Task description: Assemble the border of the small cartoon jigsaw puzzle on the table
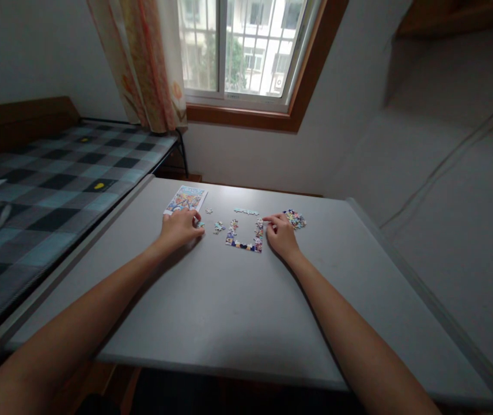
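A partly joined jigsaw puzzle border (243, 246) lies on the table, its left side, bottom and right side forming a U. Above it is a separate strip of joined light-blue puzzle pieces (246, 211). My right hand (281, 235) rests at the border's right side, index finger stretched to its upper end and the other fingers curled. My left hand (181, 227) is beside the picture sheet (187, 199), thumb and fingers apart around small light pieces (201, 224) partly hidden by it. Between left hand and border lies a small cluster of pieces (219, 227).
A pile of loose puzzle pieces (297, 219) sits just beyond my right hand. One single piece (209, 211) lies near the sheet. The white table (229, 311) stands beside a bed with a checked cover (69, 173). Behind it are a curtain (147, 63) and a window (246, 52).
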A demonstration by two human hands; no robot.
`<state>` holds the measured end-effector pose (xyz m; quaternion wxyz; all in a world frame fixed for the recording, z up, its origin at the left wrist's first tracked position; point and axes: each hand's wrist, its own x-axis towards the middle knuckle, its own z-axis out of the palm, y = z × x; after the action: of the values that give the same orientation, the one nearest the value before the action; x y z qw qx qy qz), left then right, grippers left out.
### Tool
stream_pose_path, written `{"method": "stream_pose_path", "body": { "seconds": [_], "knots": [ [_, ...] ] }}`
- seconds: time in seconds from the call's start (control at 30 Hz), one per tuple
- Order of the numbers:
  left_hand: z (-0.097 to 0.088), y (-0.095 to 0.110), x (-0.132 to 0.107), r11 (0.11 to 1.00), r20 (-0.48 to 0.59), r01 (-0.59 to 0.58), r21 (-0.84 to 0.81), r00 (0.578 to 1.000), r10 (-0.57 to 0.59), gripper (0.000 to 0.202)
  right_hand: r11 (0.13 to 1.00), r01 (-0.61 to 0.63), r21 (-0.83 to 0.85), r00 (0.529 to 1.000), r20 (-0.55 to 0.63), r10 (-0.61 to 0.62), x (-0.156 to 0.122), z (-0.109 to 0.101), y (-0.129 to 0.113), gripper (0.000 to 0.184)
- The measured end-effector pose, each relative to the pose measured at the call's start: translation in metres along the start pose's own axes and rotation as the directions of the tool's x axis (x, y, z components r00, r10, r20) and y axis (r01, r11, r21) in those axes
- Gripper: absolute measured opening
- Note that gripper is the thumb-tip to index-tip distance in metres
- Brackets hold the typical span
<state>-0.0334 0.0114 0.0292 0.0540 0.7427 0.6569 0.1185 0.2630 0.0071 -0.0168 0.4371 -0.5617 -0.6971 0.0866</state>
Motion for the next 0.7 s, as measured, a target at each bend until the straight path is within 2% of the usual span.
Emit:
{"method": "stream_pose_path", "body": {
  "seconds": [0.3, 0.5, 0.7],
  "knots": [
    [-0.002, -0.010, 0.007, 0.996, 0.026, -0.031, -0.084, 0.999, 0.034, 0.024, 1.000, -0.010, 0.013, 1.000, 0.004, 0.010, 0.000, -0.002, -0.003, 0.027],
    [0.008, -0.023, 0.017, 0.967, -0.008, -0.062, -0.247, 0.998, 0.061, 0.016, 0.998, -0.044, 0.034, 0.999, -0.001, 0.044, 0.001, -0.002, -0.001, 0.027],
    [0.015, -0.027, 0.023, 0.913, 0.040, -0.060, -0.403, 0.996, 0.083, 0.015, 0.997, -0.069, 0.045, 0.998, 0.001, 0.069, 0.001, -0.003, 0.000, 0.028]
  ]
}}
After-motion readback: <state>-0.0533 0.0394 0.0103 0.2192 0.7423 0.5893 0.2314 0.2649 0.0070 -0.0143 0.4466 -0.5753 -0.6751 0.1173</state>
